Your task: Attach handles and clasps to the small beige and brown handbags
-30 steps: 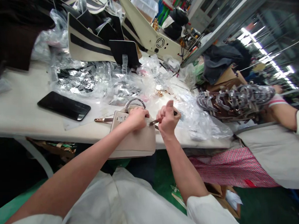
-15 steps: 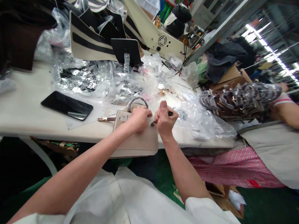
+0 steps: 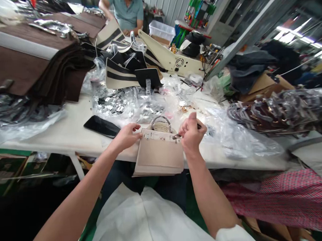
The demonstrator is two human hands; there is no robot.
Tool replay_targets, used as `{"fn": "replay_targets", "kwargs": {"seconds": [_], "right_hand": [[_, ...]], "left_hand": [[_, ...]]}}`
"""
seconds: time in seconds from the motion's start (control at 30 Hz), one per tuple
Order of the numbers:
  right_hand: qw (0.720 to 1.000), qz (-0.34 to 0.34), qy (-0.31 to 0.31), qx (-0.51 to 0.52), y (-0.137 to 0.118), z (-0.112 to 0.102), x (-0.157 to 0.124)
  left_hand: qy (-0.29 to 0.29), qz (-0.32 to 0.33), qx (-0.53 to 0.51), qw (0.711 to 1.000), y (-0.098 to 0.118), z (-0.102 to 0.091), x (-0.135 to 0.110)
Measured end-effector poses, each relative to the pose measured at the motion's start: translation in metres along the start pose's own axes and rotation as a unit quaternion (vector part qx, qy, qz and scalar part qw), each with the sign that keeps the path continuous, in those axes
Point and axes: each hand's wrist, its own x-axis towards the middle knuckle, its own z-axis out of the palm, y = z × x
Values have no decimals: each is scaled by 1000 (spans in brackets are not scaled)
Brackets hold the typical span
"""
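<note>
1. Beige bag (image 3: pixel 159 156) lies at the near edge of the table (image 3: pixel 76 120), its lower end reaching over that edge; from my station I see its handle (image 3: pixel 162 117) arching toward the far edge.
2. Black phone (image 3: pixel 101 126) lies near the same edge, left of the bag.
3. My right grip (image 3: pixel 190 131) is closed around a dark tool (image 3: pixel 203 127), beside the bag's upper right corner.
4. My left grip (image 3: pixel 128 136) is at the upper left corner, fingers loosely curled; I can't tell whether it pinches anything.
5. Small metal fittings (image 3: pixel 161 138) line the bag's upper part.
</note>
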Motion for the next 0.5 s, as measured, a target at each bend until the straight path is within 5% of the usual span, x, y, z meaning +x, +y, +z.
{"fn": "replay_targets", "kwargs": {"seconds": [0.27,0.5], "right_hand": [[997,-5,-70,36,8,74,-32],[996,9,-78,-40,26,89,-42]], "left_hand": [[-69,28,-114,991,-9,10,-4],[-35,30,-130,991,6,16,-7]]}}
